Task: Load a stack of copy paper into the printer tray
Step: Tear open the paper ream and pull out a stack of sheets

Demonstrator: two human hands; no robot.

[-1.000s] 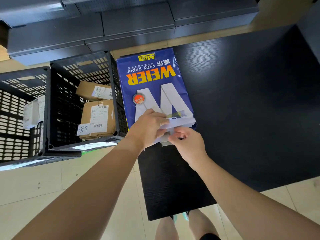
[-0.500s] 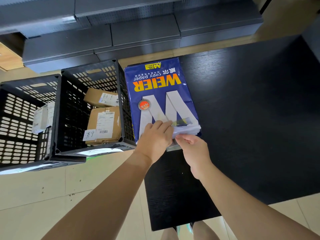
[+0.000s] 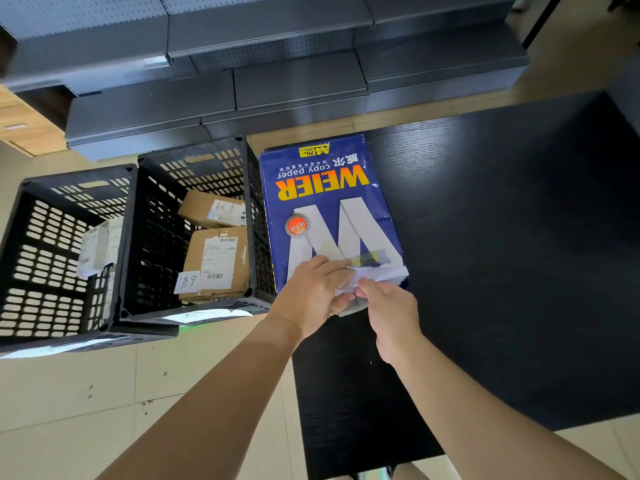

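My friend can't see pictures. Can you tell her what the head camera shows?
Two bare hands, left hand and right hand, pull at the white wrapper flap on the near end of a blue paper pack lying on a black table. Left of the table, two black crates stand on the floor, holding boxes.

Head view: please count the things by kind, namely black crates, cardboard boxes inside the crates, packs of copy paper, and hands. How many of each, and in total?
Black crates: 2
Cardboard boxes in the nearer crate: 2
Copy paper packs: 1
Hands: 2, left hand, right hand
Total: 7
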